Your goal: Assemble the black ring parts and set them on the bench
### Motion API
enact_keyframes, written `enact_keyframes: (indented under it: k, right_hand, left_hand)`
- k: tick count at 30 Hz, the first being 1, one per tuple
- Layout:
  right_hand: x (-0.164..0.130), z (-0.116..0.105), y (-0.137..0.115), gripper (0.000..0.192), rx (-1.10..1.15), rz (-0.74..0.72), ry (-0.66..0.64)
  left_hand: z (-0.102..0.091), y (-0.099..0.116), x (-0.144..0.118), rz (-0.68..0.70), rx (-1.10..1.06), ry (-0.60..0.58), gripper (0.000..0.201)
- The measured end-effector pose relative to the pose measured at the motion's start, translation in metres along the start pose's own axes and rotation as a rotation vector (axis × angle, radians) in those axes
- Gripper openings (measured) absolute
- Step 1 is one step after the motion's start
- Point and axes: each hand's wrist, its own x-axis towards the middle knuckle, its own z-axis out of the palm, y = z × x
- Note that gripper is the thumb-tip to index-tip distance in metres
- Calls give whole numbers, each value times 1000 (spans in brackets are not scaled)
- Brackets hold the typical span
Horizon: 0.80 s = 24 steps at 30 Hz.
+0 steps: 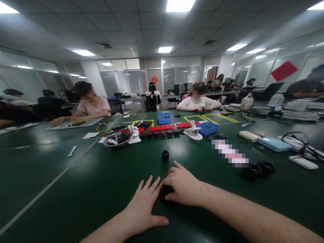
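My right hand (pixel 182 185) rests on the green table (pixel 83 189) with its fingers curled over a small black round object (pixel 164 192), which is mostly hidden under it. My left hand (pixel 143 206) lies flat beside it, fingers spread, fingertips touching or nearly touching that object. A second small black cylinder (pixel 165 155) stands alone a little farther out on the table.
Farther out lie a wrench (pixel 72 151), a bowl of black cables (pixel 116 139), red and black strips (pixel 162 130), two blue bins (pixel 208 128), white clamps (pixel 193 132) and black rings (pixel 258 169). Other people sit across the table and to the right.
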Motion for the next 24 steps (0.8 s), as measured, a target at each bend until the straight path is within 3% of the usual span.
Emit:
enact_keyframes:
  k: [6, 11, 17, 24]
  right_hand:
    - [15, -4, 38, 28, -63, 197, 43]
    - [5, -5, 70, 28, -95, 412, -16]
    - [-45, -3, 90, 26, -103, 644, 6]
    - [-117, 7, 86, 37, -50, 830, 26]
  left_hand:
    - [-1, 0, 2, -10, -24, -19, 96]
    - [0, -2, 3, -12, -19, -13, 95]
    - [4, -5, 3, -9, -40, 8, 91]
    - [8, -6, 4, -6, 10, 19, 89]
